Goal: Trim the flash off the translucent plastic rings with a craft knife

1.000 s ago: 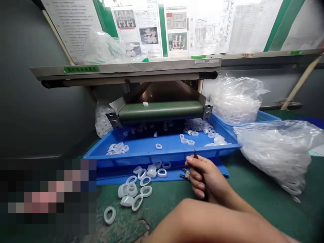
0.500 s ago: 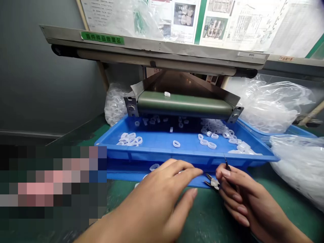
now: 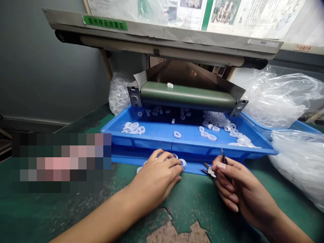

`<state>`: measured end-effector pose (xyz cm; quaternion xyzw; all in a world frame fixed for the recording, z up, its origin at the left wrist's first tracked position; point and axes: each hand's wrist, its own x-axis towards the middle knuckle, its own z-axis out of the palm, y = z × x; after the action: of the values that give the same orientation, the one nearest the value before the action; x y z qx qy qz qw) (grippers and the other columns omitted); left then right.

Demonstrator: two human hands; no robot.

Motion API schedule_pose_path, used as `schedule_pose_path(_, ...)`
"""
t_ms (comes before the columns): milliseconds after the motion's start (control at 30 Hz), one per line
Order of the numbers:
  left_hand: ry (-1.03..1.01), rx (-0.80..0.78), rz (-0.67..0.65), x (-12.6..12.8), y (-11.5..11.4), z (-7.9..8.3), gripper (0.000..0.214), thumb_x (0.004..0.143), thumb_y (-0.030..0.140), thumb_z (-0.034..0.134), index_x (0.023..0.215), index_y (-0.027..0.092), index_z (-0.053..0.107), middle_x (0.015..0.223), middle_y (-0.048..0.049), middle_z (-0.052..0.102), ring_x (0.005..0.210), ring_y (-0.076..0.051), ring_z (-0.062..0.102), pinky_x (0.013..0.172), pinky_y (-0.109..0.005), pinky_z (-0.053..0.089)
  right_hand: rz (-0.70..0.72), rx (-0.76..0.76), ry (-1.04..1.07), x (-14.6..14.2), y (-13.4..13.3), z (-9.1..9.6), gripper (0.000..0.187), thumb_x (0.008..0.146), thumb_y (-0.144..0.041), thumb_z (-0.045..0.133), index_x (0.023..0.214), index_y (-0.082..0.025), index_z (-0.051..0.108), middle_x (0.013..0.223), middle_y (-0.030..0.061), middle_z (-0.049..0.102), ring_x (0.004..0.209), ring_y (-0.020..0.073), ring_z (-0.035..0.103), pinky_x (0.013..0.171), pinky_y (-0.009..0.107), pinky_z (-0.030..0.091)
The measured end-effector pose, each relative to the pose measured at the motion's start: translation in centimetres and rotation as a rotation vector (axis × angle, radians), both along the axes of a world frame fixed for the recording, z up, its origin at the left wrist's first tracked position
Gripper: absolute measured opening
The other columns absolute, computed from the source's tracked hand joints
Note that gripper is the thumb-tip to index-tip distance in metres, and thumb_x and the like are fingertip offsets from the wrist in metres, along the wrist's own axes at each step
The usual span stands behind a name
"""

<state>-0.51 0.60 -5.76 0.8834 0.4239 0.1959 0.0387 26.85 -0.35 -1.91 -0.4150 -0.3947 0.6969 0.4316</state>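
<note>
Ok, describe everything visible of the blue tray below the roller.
The blue tray is shallow, wide and apparently plastic, with raised walls and ribs along the front. It sits open side up, its back shaded beneath the green roller. Translucent white rings lie inside, scattered, thickest toward the right. Blue material shows below its front wall.

Left hand (image 3: pixel 162 172): half a second ago stretched right, fingertips just beside the cutter (image 3: pixel 209 170); now drawn back leftward, fingers bent over the white rings (image 3: pixel 183 163). White rings: in plain sight a second ago, now mostly covered, a few peeking round the fingers. View tilted down: less of the wall sheets (image 3: pixel 235 17), more torn tabletop patch (image 3: pixel 174 233)
</note>
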Motion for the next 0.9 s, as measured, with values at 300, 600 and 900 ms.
schedule_pose_path(300, -0.209, 0.02, -0.029, -1.6, 0.1, 0.4, 0.016, 0.12, 0.029, 0.069, 0.128, 0.033, 0.082, 0.129, -0.0043, 0.092, 0.126, -0.034, 0.082, 0.126, -0.066, 0.045, -0.001, 0.03, -0.078, -0.6, 0.4, -0.1, 0.045, 0.094, -0.055, 0.103, 0.093, -0.02, 0.075, 0.06, -0.0099, 0.054, 0.046, 0.0079, 0.041, 0.04, 0.017, 0.042)
schedule_pose_path(600, -0.416, 0.04, -0.091, -1.0, -0.5, 1.4, 0.017, 0.125, 0.036, 0.072, 0.139, 0.039, 0.08, 0.126, 0.0033, 0.092, 0.115, -0.024, 0.083, 0.108, -0.041, 0.059, 0.076, 0.039, -0.12, -2.4, 0.1, 0.5, 0.042, 0.098, -0.058, 0.099, 0.11, -0.023, 0.078, 0.075, -0.0056, 0.068, 0.06, 0.0133, 0.061, 0.054, 0.022, 0.057)
schedule_pose_path(900, -0.528, -0.037, -0.138, 1.1, -2.0, 2.6, 0.023, 0.122, 0.023, 0.072, 0.142, 0.035, 0.071, 0.12, 0.0064, 0.091, 0.105, -0.015, 0.087, 0.102, -0.024, 0.065, 0.352, -0.17, -0.061, -2.6, -0.6, 0.1, 0.05, 0.092, -0.059, 0.104, 0.095, -0.024, 0.069, 0.054, -0.0112, 0.054, 0.041, 0.0071, 0.039, 0.041, 0.017, 0.036)
